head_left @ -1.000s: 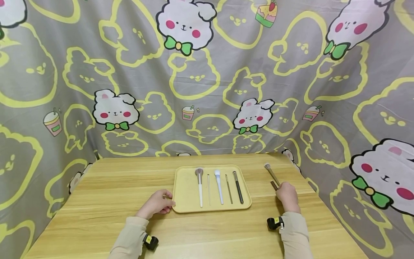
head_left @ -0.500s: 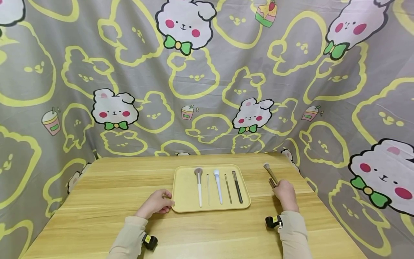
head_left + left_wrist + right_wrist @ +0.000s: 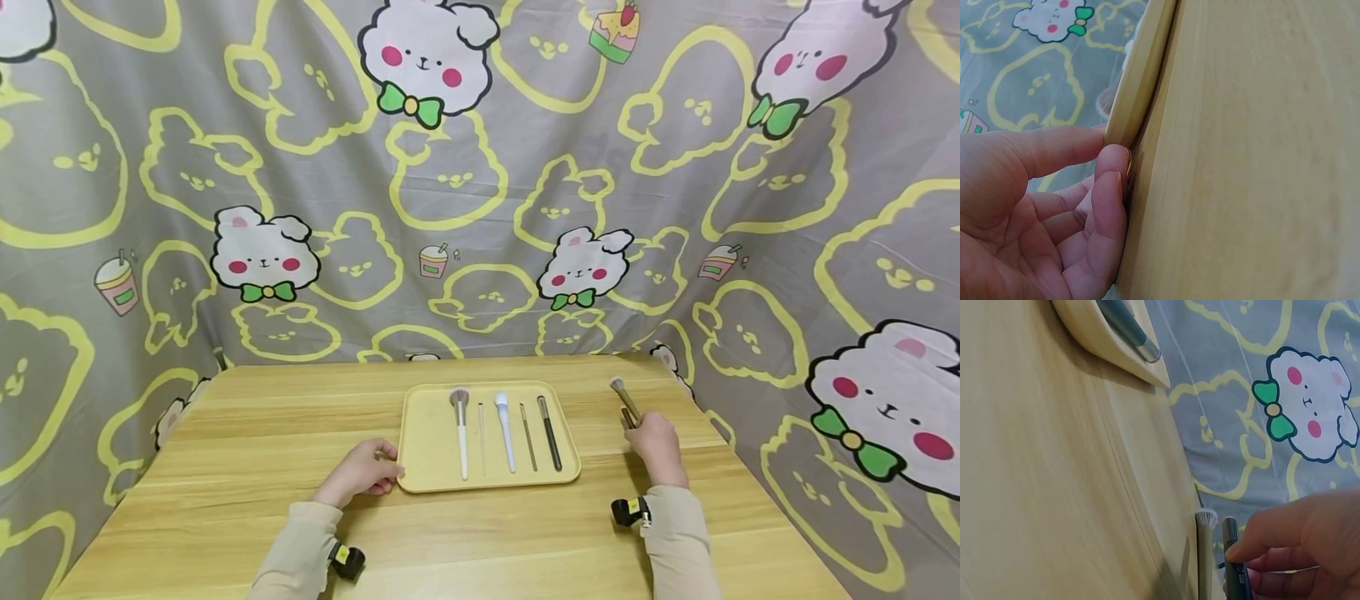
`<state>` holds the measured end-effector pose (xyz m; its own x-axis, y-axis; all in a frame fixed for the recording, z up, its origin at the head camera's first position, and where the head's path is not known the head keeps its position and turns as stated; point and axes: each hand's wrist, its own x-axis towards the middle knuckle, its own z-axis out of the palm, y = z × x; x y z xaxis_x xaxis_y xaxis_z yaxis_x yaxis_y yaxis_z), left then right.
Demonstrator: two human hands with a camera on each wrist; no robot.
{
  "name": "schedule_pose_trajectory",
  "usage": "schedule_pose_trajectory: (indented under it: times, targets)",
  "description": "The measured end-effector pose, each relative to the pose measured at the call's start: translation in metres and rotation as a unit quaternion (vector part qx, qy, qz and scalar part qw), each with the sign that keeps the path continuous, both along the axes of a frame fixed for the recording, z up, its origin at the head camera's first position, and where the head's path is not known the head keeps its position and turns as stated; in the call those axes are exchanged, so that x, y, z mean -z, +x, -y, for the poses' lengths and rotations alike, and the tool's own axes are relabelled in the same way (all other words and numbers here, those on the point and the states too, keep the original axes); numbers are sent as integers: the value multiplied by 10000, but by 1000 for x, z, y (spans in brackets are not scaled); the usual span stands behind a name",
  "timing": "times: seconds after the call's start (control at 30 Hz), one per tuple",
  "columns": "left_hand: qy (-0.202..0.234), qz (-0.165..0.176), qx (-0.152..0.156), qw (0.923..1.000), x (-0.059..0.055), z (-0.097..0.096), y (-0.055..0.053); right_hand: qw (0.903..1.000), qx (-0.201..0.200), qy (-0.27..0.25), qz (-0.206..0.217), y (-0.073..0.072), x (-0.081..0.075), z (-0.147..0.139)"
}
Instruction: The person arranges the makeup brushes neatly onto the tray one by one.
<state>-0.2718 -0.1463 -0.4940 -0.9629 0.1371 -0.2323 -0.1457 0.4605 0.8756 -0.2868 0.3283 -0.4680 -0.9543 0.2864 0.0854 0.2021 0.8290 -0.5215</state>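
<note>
My left hand [image 3: 360, 472] pinches the near left corner of a yellow tray [image 3: 420, 483], thumb on its rim and fingertips against its side in the left wrist view. In the tray lie several makeup brushes: a white-handled one [image 3: 462, 442], a thin pale one [image 3: 482, 442], a lilac one [image 3: 507, 433], a thin brown one [image 3: 528, 437] and a black one [image 3: 550, 433]. Right of the tray, my right hand [image 3: 656, 446] pinches a dark pen-like stick [image 3: 1230, 532] between thumb and fingers. Beside it lies a golden-handled makeup brush [image 3: 1205, 562], its lower end hidden by the hand in the head view.
Everything stands on a wood-grain table [image 3: 480, 542]. A grey patterned curtain [image 3: 480, 192] rises behind its back edge and along both sides. A black camera is strapped to each wrist.
My right hand has shifted slightly left with the dark stick, which now points up more steeply. My left hand keeps its hold on the tray, and the brushes lie as before.
</note>
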Motion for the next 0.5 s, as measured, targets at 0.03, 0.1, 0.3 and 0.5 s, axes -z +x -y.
schedule_pose_trajectory:
  times: [0.03,0.1,0.3,0.5]
  targets:
    - [-7,3,-5,10000,0,0,0,10000,-10,-5,9,0,-1,1]
    - [-21,7,-13,10000,0,0,0,10000,-37,-1,11,-1,-2,3]
    - [-5,6,-41,10000,0,0,0,9995,-153,57,-258,-3,-7,16]
    - [31,7,10,10000,1,0,-1,9991,-193,70,-359,-5,-10,29]
